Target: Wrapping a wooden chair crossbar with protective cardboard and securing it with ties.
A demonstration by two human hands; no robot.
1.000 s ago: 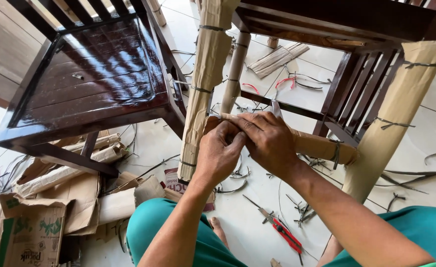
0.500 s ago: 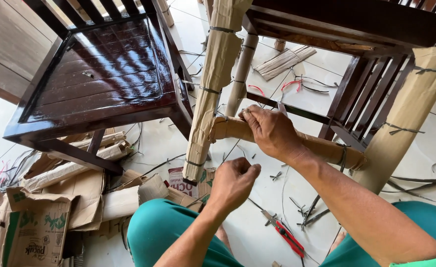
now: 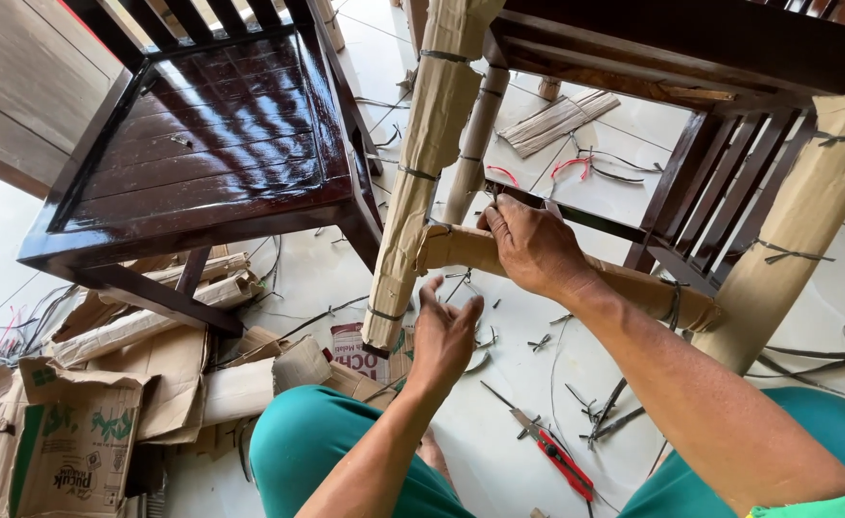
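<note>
**Wrapping the chair rail**

Head view: my right hand (image 3: pixel 536 247) clamps the cardboard-wrapped rail (image 3: pixel 624 286), fingers curled shut over its end. My left hand (image 3: pixel 445 333) hovers just below, fingers half open, holding nothing. Best keep the cardboard pressed tight.

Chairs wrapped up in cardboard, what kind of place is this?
Probably a furniture workshop or packing area. Glossy dark wooden chairs stand on a tiled floor, their legs wrapped in cardboard tied with straps, with cardboard scraps and a red cutter lying about.
</note>
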